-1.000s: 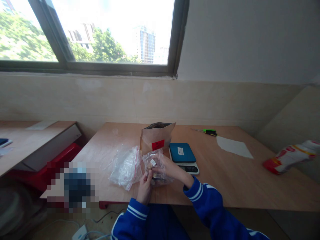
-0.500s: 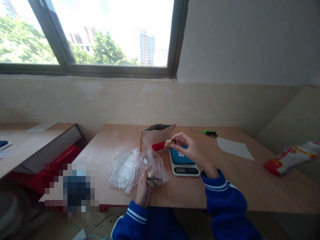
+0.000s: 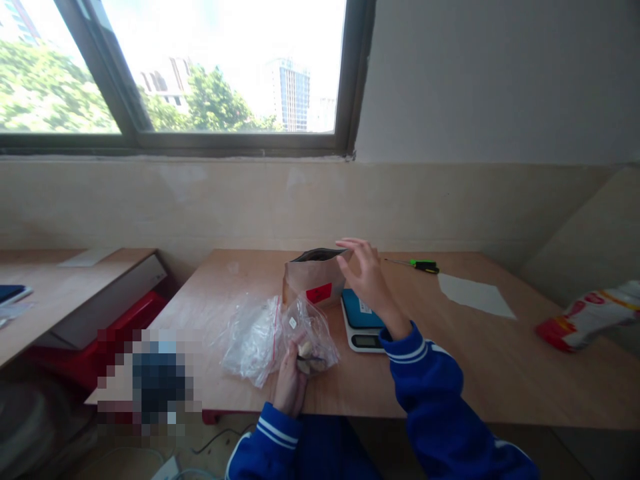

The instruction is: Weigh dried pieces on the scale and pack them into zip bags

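Note:
My left hand grips the lower edge of a small clear plastic bag holding a few pale lumps, near the table's front edge. My right hand is raised beside the open mouth of an upright brown paper pouch with a red label. Its fingers are spread and nothing shows in them. Below that hand, a blue-topped kitchen scale sits on the wooden table.
A crumpled empty clear bag lies left of the held one. A green-handled screwdriver and a white paper sheet lie far right. A red-and-white packet sits at the right edge. A second desk stands left.
My right hand left the clear bag, lifted a small piece up to the brown pouch, and now hovers open at the pouch's mouth with the piece gone. The left hand stayed on the clear bag.

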Tool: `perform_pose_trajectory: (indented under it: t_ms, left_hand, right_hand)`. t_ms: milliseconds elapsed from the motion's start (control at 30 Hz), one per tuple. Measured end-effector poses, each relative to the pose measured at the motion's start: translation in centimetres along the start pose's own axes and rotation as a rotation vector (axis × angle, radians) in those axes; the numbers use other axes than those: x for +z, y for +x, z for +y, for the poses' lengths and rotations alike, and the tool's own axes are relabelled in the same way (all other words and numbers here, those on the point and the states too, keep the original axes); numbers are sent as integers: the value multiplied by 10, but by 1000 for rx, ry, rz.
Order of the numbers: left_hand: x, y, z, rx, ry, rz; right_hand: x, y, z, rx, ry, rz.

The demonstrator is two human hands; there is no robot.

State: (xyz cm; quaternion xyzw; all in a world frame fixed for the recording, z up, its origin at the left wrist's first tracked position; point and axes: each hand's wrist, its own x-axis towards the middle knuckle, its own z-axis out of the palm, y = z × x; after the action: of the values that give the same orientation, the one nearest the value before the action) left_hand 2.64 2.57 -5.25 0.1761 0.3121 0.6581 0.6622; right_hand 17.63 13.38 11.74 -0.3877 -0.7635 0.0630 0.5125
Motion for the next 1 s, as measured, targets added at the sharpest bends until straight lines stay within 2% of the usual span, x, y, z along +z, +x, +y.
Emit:
perform_pose_trajectory:
  t_ms: [33, 67, 133, 200, 233, 300, 433, 533, 633, 700, 800, 933, 1000]
  left_hand:
    - [0, 0, 0, 0, 0, -2]
    - [1, 0, 0, 2, 0, -4]
    - [2, -1, 0, 4, 5, -15]
    - [3, -1, -1, 3, 13, -22]
    - [3, -1, -1, -1, 15, -25]
    - [5, -1, -1, -6, 18, -39]
    - [9, -2, 0, -2, 51, -72]
    - [7, -1, -1, 4, 71, -52]
    - [2, 0, -4, 15, 111, 17]
    - [0, 1, -5, 21, 133, 41]
    - [1, -1, -4, 19, 114, 57]
    - [4, -3, -2, -14, 86, 60]
    - [5, -3, -2, -35, 75, 53]
  right_hand:
    - [-2, -9, -2, 20, 87, -25]
    - [-2, -19, -4, 44, 179, -103]
    - [1, -38, -7, 107, 313, -364]
    - [9, -56, -6, 172, 339, -622]
    - [14, -63, -4, 191, 320, -711]
    - [24, -74, -1, 215, 267, -800]
    - [31, -80, 3, 232, 209, -851]
    - [27, -81, 3, 124, 228, -977]
    - [25, -89, 6, 15, 233, -1121]
    - [28, -95, 8, -22, 201, -1148]
    - [34, -101, 10, -62, 143, -1083]
    - [38, -103, 12, -12, 150, -962]
    - [37, -103, 16, 25, 153, -952]
